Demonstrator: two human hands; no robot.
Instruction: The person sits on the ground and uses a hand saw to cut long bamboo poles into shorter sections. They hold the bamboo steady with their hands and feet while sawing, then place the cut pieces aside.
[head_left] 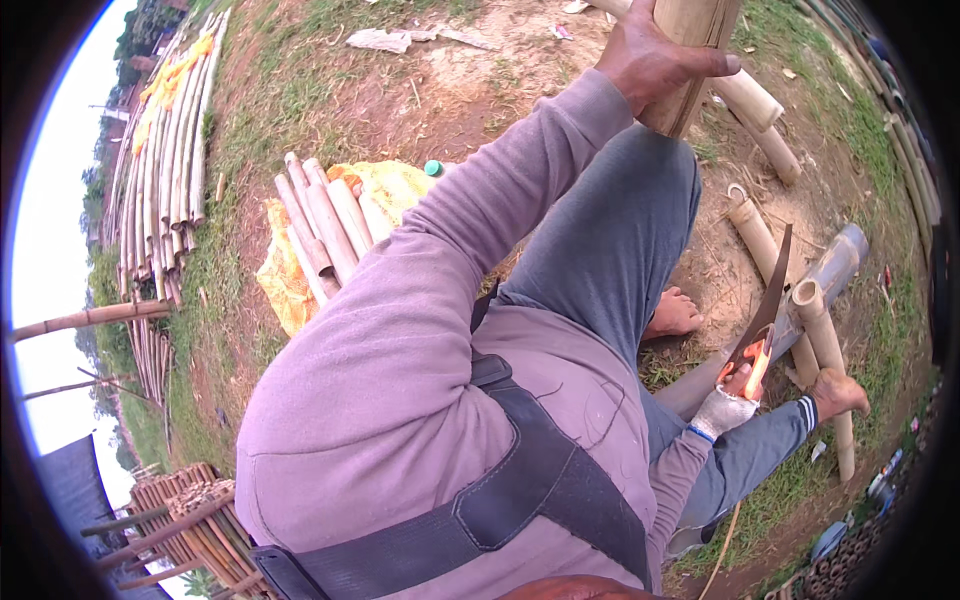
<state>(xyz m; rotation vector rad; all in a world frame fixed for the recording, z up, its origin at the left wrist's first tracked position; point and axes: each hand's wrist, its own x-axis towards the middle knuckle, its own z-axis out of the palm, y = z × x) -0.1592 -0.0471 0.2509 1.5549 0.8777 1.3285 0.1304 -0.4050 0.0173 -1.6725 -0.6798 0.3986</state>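
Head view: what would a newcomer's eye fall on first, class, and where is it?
The eye would probably fall first on the orange-handled saw in the gloved right hand, right of centre. Next comes the thick bamboo section at the top edge, gripped by the bare left hand. Left of centre, bright yellow sheeting shows around cut bamboo tubes.

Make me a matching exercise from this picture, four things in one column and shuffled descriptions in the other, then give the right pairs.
1. Handsaw
2. Left hand
3. Right hand
4. Yellow sack

A. Wears a white glove
B. Lies under cut bamboo poles
C. Has an orange handle
D. Bare, gripping a bamboo section

Pairs: 1-C, 2-D, 3-A, 4-B
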